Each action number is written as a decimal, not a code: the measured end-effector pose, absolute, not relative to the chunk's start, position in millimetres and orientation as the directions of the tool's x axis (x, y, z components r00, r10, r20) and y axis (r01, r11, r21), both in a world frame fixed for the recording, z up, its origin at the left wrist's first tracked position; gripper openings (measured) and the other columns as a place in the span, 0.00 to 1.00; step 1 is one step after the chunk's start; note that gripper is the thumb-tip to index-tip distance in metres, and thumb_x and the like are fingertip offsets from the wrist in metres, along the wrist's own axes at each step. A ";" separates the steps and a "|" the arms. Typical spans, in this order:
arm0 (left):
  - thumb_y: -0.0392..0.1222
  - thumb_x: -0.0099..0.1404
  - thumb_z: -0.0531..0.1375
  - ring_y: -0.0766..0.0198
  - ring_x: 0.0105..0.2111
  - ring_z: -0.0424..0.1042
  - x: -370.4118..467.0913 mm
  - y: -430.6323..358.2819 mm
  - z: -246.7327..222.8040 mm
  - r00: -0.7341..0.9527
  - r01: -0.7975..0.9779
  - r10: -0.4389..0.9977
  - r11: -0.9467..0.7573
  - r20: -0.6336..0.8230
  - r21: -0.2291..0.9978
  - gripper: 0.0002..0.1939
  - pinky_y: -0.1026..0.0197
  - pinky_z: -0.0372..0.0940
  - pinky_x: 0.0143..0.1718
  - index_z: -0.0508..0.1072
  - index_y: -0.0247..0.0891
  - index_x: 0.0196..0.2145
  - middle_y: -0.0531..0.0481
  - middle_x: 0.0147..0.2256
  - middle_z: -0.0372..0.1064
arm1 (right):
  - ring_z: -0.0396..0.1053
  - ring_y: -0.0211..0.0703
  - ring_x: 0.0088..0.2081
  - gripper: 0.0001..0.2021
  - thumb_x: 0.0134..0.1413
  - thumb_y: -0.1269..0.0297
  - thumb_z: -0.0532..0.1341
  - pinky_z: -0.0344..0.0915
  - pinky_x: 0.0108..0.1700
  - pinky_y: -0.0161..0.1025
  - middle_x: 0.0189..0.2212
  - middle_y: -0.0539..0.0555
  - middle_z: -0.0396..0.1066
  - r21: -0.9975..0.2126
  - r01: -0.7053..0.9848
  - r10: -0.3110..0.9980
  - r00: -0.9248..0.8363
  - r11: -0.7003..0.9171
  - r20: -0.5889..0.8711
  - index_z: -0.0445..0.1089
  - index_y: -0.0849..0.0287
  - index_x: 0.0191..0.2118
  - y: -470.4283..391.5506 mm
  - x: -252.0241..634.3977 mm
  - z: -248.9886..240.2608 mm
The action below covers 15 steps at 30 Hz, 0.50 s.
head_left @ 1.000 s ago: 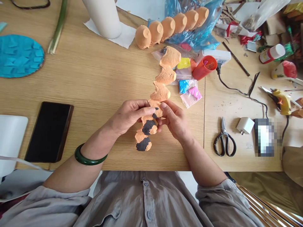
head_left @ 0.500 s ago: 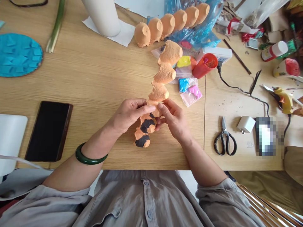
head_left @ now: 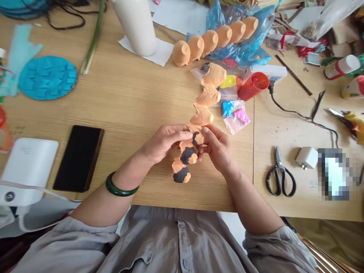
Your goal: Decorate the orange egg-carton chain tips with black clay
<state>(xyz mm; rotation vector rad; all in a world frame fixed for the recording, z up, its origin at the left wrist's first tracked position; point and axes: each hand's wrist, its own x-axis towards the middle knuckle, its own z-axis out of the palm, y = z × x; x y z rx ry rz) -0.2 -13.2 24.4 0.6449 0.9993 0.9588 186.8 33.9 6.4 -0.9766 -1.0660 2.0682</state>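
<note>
An orange, bumpy strip like a row of egg-carton cups [head_left: 202,115] is held over the table's near part, slanting away from me. Dark patches [head_left: 188,156] cover parts of its two nearest cups, and a small curved dark piece [head_left: 195,138] is on the cup between my thumbs. My left hand [head_left: 163,143] pinches the strip's left edge, thumb on top and fingers partly hidden beneath. On the other side, my right hand [head_left: 218,146] has its thumb pressed on that same cup, with its fingers curled underneath. A similar orange strip [head_left: 209,42] lies farther back by a blue plastic bag [head_left: 250,47].
Bags of coloured clay [head_left: 240,116] and a red cup [head_left: 254,85] lie beyond my right hand. Scissors [head_left: 280,172] and a white plug adapter [head_left: 307,157] are to the right. A phone [head_left: 79,158], white power bank [head_left: 30,167] and blue disc [head_left: 48,77] are on the left.
The view has swung left, so everything appears farther right and slightly lower. Both hands still grip the strip, and the curved dark piece between the thumbs now shows.
</note>
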 end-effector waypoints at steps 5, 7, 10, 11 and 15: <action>0.53 0.60 0.79 0.56 0.27 0.83 1.9 -11.7 26.4 0.187 -0.376 0.899 0.438 -0.396 0.817 0.19 0.58 0.77 0.30 0.81 0.35 0.34 0.43 0.30 0.85 | 0.69 0.36 0.26 0.26 0.57 0.41 0.80 0.76 0.21 0.34 0.32 0.46 0.75 -0.863 -0.198 0.781 -0.552 -0.465 -0.294 0.77 0.56 0.46 34.4 187.2 4.1; 0.51 0.60 0.79 0.56 0.26 0.83 3.4 -12.1 25.4 0.170 -0.392 0.904 0.428 -0.393 0.814 0.18 0.58 0.78 0.29 0.79 0.35 0.32 0.45 0.29 0.84 | 0.70 0.36 0.25 0.26 0.58 0.41 0.80 0.76 0.21 0.34 0.31 0.46 0.74 -0.866 -0.208 0.789 -0.545 -0.455 -0.284 0.77 0.56 0.48 33.3 186.6 2.8; 0.50 0.62 0.78 0.56 0.25 0.83 4.1 -13.0 21.9 0.150 -0.418 0.908 0.418 -0.392 0.807 0.17 0.58 0.78 0.28 0.79 0.35 0.32 0.45 0.29 0.84 | 0.71 0.36 0.25 0.26 0.60 0.40 0.78 0.76 0.22 0.34 0.30 0.45 0.74 -0.870 -0.211 0.800 -0.531 -0.445 -0.281 0.77 0.55 0.51 31.6 185.7 1.1; 0.50 0.63 0.77 0.56 0.25 0.83 3.8 -13.2 20.6 0.149 -0.413 0.907 0.419 -0.394 0.809 0.17 0.58 0.78 0.28 0.79 0.35 0.32 0.45 0.29 0.84 | 0.71 0.36 0.25 0.26 0.61 0.39 0.77 0.76 0.22 0.34 0.30 0.45 0.74 -0.873 -0.206 0.800 -0.531 -0.441 -0.279 0.77 0.55 0.51 31.2 185.4 0.8; 0.53 0.64 0.76 0.53 0.26 0.84 1.6 -13.5 17.6 0.182 -0.435 0.906 0.424 -0.383 0.794 0.18 0.56 0.79 0.29 0.81 0.33 0.34 0.42 0.30 0.85 | 0.70 0.35 0.25 0.26 0.61 0.38 0.77 0.76 0.22 0.34 0.32 0.46 0.75 -0.884 -0.190 0.800 -0.536 -0.427 -0.271 0.76 0.54 0.49 30.4 185.1 1.9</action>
